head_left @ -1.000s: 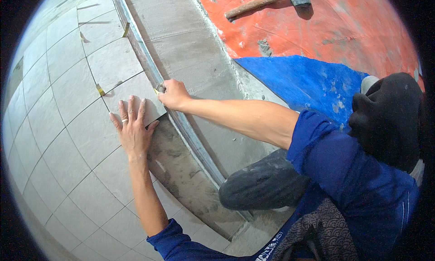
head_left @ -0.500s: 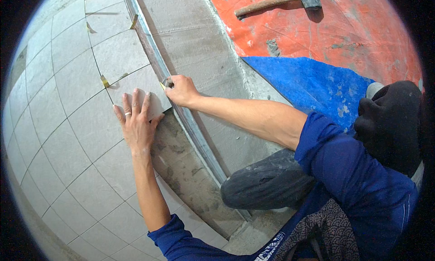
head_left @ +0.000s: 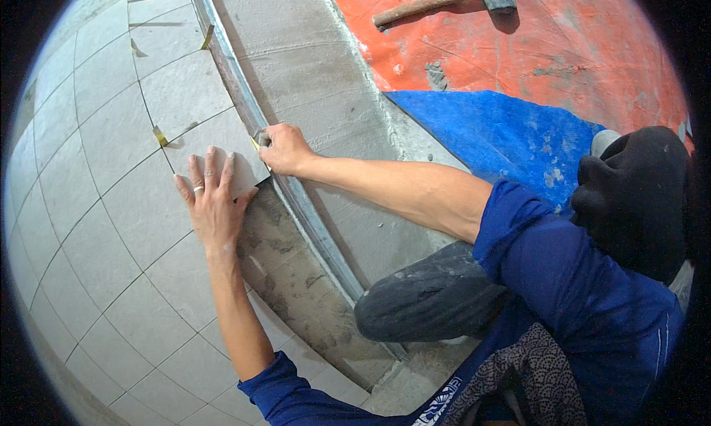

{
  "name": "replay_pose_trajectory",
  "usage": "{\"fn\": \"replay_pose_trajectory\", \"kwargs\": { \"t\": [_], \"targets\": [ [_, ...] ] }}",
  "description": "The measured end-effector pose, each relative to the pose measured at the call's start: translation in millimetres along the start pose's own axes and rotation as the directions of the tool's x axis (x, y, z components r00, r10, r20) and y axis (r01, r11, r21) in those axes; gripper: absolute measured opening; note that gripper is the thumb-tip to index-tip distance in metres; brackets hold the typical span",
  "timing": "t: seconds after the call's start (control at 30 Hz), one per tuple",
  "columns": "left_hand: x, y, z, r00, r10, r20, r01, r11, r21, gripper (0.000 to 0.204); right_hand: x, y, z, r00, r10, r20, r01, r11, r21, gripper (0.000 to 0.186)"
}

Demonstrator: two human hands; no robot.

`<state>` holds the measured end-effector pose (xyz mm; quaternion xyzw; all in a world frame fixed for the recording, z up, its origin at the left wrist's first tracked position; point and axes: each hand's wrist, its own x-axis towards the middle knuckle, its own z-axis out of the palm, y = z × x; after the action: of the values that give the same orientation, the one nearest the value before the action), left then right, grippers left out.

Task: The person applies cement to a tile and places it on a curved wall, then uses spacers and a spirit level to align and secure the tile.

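Note:
My left hand [head_left: 215, 213] lies flat with fingers spread on a grey floor tile [head_left: 224, 133] at the edge of the tiled area. My right hand [head_left: 287, 151] is closed in a pinch at that tile's right edge, beside a long metal rail [head_left: 305, 220]. A small yellow strip [head_left: 255, 142] shows at its fingertips; the rest of it is hidden. A similar yellow strip [head_left: 160, 136] stands in the joint at the tile's far left corner. Another yellow strip [head_left: 207, 37] is farther up, against the rail.
Laid grey tiles [head_left: 111, 226] cover the left side. Between them and the rail, bare rough bed [head_left: 278, 248] shows near me. Right of the rail runs grey screed [head_left: 304, 71]. Beyond it lie a blue sheet [head_left: 496, 130], an orange sheet [head_left: 592, 48] and a hammer [head_left: 437, 4]. My knee [head_left: 392, 304] is beside the rail.
The whole view has shifted slightly, so everything sits a little farther left. Both hands keep their places at the tile, the left flat and the right pinching at the edge.

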<state>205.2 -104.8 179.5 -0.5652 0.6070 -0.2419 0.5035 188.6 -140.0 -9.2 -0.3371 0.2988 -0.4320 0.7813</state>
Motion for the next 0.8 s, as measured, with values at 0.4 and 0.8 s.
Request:
{"fn": "replay_pose_trajectory", "kwargs": {
  "t": [0.4, 0.8],
  "targets": [
    [0, 0, 0, 1.0, -0.004, -0.018, 0.004, 1.0, -0.009, 0.085, 7, 6, 1, 0.998, -0.008, 0.061, 0.013, 0.998, -0.069, 0.018],
    [-1, -1, 0, 1.0, 0.001, -0.027, -0.001, 1.0, -0.006, 0.085, -16, 2, -11, 0.994, -0.073, 0.083, 0.082, 0.992, -0.099, 0.018]
  ]
}}
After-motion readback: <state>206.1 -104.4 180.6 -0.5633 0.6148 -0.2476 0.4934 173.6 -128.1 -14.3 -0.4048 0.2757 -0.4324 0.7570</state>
